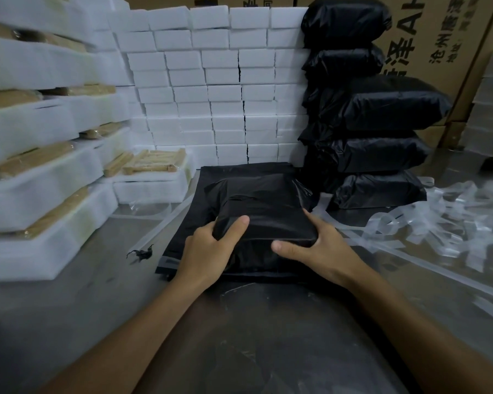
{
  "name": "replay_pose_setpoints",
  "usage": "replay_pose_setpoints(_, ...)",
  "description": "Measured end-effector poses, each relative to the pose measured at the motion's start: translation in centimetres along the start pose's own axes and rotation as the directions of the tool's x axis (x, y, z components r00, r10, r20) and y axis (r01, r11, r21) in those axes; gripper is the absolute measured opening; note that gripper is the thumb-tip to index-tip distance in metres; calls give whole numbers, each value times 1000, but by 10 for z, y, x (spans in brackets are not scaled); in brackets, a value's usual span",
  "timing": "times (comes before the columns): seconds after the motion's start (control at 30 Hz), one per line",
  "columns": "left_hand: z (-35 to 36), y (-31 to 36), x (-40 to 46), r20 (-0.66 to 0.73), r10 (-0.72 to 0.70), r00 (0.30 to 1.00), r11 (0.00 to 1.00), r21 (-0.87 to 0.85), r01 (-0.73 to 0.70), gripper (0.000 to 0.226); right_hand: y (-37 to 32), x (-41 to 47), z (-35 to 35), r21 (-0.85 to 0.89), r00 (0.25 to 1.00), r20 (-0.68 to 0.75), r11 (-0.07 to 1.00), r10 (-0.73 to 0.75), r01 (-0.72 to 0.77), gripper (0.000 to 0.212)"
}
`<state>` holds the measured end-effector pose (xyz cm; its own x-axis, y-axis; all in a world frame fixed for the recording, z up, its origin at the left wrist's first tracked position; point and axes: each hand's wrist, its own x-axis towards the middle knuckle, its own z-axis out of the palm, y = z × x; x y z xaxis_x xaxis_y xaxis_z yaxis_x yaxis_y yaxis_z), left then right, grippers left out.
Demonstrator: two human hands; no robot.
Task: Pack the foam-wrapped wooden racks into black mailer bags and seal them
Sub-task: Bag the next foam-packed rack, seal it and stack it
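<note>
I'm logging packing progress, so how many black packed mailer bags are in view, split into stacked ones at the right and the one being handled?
Stacked packed bags at the right: 6
Packed bag held by the left hand and right hand, bag at: 1
Total: 7

The held bag lies on a pile of flat black mailers, not counted.

both bare forearms reach in from the near edge and converge toward the middle. the left hand point(208, 251) grips the near left corner of the black parcel point(265, 220) — thumb lying on top, fingers curled underneath. the right hand point(313, 245) clasps the near right corner — thumb across the near face, fingers wrapped round the side.
</note>
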<state>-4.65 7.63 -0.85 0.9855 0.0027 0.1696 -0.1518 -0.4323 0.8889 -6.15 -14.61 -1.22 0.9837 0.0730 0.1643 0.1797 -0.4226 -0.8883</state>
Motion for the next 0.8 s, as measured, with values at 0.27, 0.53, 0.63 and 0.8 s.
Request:
replay_pose_setpoints(0.27, -10, -2, 0, 65, 0, 998, 987, 163, -11, 49, 8, 2, -10, -64, 999, -19, 997, 49, -50, 94)
replay_pose_setpoints(0.53, -10, 0, 0, 130, -11, 991, 969, 245, -21, 70, 1, 0, -4, -251, 998, 47, 968, 35, -22, 68)
replay_pose_setpoints(0.63, -9, -1, 1, 102, 15, 995, 970, 239, -39, 56, 1, -1, -5, -164, 999, 20, 986, 34, -30, 68)
replay_pose_setpoints(0.8, -9, -3, 0, 76, -13, 997, 995, 98, 5, 74, 0, -4, -9, -74, 1000, -16, 997, -10, 9, 83)
